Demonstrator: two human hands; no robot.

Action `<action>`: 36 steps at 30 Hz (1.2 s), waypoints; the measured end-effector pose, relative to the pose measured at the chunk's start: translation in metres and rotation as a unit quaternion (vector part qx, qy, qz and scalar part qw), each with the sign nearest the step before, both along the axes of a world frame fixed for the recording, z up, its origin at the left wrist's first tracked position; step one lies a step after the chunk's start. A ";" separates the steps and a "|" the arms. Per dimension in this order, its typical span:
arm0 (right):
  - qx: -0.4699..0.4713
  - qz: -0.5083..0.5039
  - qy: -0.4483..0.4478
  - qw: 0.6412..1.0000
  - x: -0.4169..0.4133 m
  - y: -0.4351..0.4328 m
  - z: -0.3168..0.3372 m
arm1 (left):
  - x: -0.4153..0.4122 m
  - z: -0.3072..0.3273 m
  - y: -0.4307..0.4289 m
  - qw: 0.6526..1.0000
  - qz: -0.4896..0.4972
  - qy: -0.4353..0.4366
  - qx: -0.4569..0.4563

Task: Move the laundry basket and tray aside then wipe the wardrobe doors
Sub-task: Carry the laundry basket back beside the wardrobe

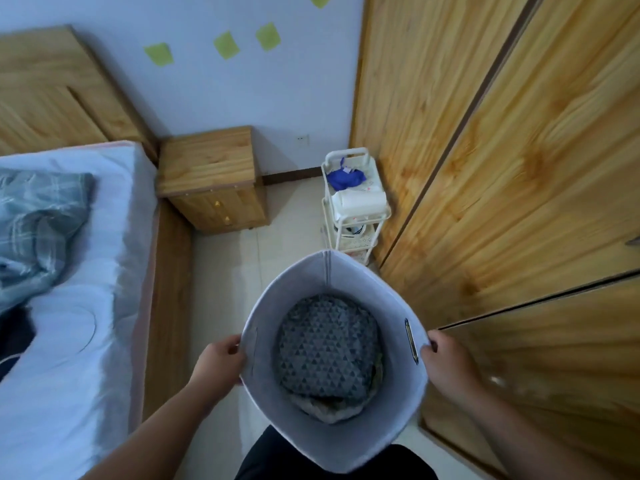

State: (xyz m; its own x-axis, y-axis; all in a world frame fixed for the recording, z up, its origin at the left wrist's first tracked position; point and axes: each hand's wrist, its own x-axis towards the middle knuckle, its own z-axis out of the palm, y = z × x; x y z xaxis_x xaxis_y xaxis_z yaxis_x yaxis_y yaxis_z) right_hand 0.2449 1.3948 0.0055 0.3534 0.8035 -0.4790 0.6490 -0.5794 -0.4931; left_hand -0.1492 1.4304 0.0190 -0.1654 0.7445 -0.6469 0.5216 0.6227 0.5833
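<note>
Head view is looking straight down into the laundry basket [394, 403], which is sitting upright, mouth facing up, its squeezed rim stretching away from the person. The left hand [221, 360] is gripping the left rim and the right hand [446, 363] is gripping the right rim. Patterned grey fabric [329, 344] is lying inside. The basket is sitting between the bed [69, 341] and the wardrobe doors [502, 168]. Beyond it, the white tray cart [348, 151] is standing just beside the doors, carrying a blue cloth [344, 178]; a nightstand [207, 161] is flanking the bed.
</note>
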 end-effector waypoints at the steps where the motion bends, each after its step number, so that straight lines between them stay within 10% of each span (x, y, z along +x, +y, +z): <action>1: -0.001 -0.008 -0.004 1.000 0.001 0.007 0.000 | 0.002 -0.001 0.014 1.000 -0.010 -0.006 0.000; 17: -0.066 -0.180 -0.092 0.977 0.007 0.091 -0.059 | 0.046 -0.098 0.216 0.976 -0.183 -0.070 -0.099; 36: -0.037 -0.222 -0.097 0.969 0.024 0.096 -0.278 | 0.129 -0.307 0.281 0.964 -0.258 -0.019 -0.052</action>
State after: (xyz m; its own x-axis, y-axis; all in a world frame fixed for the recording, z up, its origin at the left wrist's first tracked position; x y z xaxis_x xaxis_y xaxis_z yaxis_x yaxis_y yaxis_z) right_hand 0.2689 1.4911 -0.2720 0.7461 0.5176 -0.4189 0.4038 -0.8519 -0.3335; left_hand -0.0204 1.7116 -0.2875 0.2354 0.6515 -0.7213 0.7575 0.3420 0.5561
